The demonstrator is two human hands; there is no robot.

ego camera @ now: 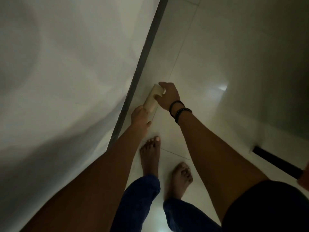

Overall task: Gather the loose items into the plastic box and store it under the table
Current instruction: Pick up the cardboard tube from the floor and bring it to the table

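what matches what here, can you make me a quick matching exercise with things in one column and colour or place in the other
Things:
1 cream object
2 bracelets
3 trousers
4 feet

States:
a dark blue
b bare, on the tiled floor
c black, by the right hand
d held by left hand and right hand

Pairs: 1-d, 2-c, 3-a, 4-b

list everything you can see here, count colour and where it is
pale object: one, cream, low by the table edge, held at both ends
table: one, white top with dark edge, left
floor: one, white tiles, centre and right
black strip: one, black, lower right
wristbands: at least two, black, right wrist
feet: two, bare, on the floor, bottom centre
trousers: one, blue, bottom centre
left hand: one, grips the object's near end
right hand: one, grips its far end
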